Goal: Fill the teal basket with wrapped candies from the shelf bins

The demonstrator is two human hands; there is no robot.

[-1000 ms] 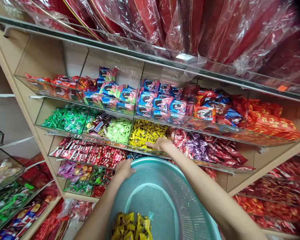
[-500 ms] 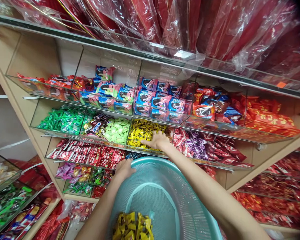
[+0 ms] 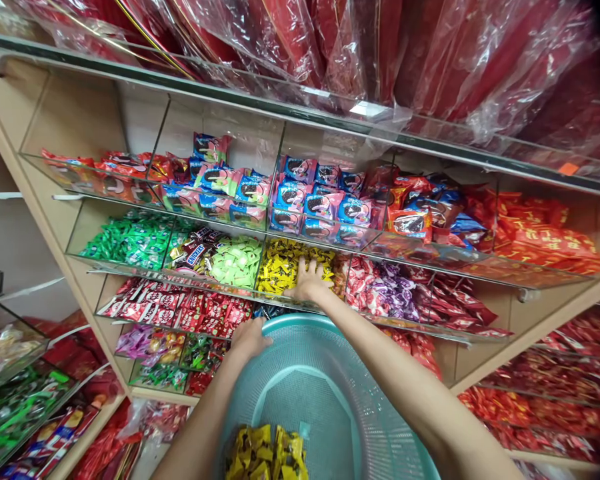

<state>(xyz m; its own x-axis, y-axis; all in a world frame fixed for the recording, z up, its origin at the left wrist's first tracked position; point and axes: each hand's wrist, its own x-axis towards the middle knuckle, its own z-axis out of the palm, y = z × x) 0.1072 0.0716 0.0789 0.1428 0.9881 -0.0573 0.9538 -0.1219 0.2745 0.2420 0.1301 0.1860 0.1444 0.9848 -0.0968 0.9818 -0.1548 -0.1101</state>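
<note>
The right hand [image 3: 310,283] is holding its fingers spread over yellow-wrapped candies [image 3: 276,272] lying beneath and beyond them; whether they are touching is unclear. The left hand [image 3: 249,337] is clasping the green basket [image 3: 325,323], presumably steadying it below the right fingers.

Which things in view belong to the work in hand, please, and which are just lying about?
In use:
teal basket, left grip on its rim
yellow-wrapped candies inside the basket
yellow-wrapped candies around the right grip's fingers

Lying about:
green-wrapped candies
Snickers bar
blue-and-pink packets
purple-wrapped candies
</note>
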